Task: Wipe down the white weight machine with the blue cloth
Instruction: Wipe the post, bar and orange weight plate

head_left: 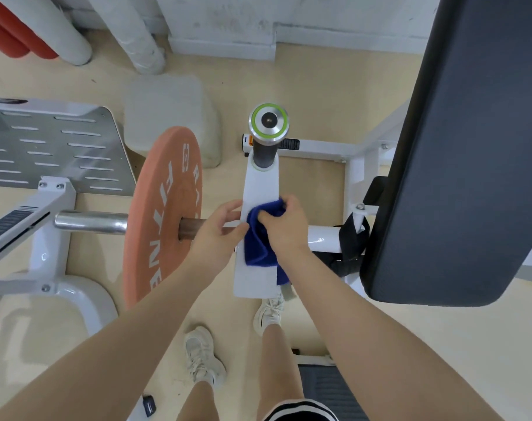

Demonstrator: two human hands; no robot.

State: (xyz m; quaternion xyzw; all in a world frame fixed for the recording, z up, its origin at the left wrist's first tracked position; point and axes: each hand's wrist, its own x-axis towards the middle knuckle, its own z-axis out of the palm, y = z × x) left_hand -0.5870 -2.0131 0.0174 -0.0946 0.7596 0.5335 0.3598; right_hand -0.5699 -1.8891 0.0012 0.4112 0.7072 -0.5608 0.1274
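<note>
We read white lettering on the orange weight plate (164,214): "FITNE" ran down its face, the rest cut off at the lower edge, and beside it a second line began "RA" before the left hand (219,226) hid it. A boxed logo sat above those words. The stickers on the white weight machine (260,189) were too small for us to read.

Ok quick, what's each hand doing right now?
Left hand: open, fingers touching the white arm beside the cloth.
Right hand: gripping the cloth on the arm.
</note>
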